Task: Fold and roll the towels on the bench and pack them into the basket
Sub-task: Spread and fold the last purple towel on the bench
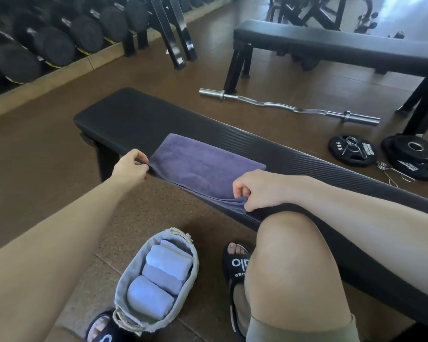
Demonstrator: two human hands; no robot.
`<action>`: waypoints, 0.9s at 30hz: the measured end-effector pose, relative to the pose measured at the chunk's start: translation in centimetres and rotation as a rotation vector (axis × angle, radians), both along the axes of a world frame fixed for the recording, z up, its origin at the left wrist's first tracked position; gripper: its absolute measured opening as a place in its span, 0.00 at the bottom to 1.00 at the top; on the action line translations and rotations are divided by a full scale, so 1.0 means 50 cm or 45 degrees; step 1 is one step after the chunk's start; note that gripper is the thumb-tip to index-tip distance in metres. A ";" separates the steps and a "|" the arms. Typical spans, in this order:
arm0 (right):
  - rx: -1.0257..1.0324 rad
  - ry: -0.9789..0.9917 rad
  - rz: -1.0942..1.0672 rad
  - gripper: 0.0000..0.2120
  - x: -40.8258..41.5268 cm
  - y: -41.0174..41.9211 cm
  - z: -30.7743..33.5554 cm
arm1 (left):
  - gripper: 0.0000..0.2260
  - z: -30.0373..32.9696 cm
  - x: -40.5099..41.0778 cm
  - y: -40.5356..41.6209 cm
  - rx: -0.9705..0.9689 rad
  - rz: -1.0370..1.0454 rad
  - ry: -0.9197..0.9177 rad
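rolled towels (156,280) in basket (192,267)

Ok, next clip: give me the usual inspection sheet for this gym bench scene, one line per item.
Surface: black padded bench, ribbed top, bare to the right of the towel.
Job's things: purple towel lies folded flat on the bench, its near edge hanging over the bench side; basket on the floor holds at least four rolled towels.
Clutter: curl bar, weight plates and spring collars on the floor behind the bench.
Grippers: left hand pinches the towel's left corner; right hand pinches its near right corner.
Cables: nothing seen.
Surroundings: dumbbell rack at left, second bench behind, brown floor.
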State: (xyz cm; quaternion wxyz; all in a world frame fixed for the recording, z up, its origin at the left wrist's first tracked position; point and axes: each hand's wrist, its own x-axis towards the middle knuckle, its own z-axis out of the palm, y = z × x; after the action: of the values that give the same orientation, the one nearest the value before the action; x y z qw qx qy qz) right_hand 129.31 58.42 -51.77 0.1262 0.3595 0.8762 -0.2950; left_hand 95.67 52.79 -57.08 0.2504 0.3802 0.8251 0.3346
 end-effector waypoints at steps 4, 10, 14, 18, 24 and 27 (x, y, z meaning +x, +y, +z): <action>-0.024 -0.015 -0.001 0.08 0.000 -0.002 -0.004 | 0.06 -0.007 0.005 0.002 -0.014 0.046 -0.040; -0.146 -0.024 -0.040 0.08 -0.001 0.005 0.013 | 0.09 -0.003 0.026 0.013 -0.013 0.272 -0.467; -0.050 0.024 -0.093 0.09 -0.002 0.004 0.021 | 0.13 -0.015 0.033 0.014 -0.014 0.231 -0.405; 0.219 0.097 -0.203 0.08 0.001 0.023 0.006 | 0.17 -0.014 0.034 0.016 0.004 0.253 -0.437; 0.405 0.210 -0.522 0.07 0.028 0.083 -0.026 | 0.11 -0.007 0.049 0.017 -0.022 0.259 -0.568; 0.315 0.139 -0.550 0.19 0.042 0.105 -0.036 | 0.13 0.001 0.074 0.010 0.009 0.374 -0.735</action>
State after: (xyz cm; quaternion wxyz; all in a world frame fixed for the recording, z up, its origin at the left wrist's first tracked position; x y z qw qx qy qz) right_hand 131.42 63.65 -53.58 -0.0320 0.5347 0.8140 -0.2246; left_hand 99.40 53.30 -57.03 0.4219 0.1475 0.7648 0.4640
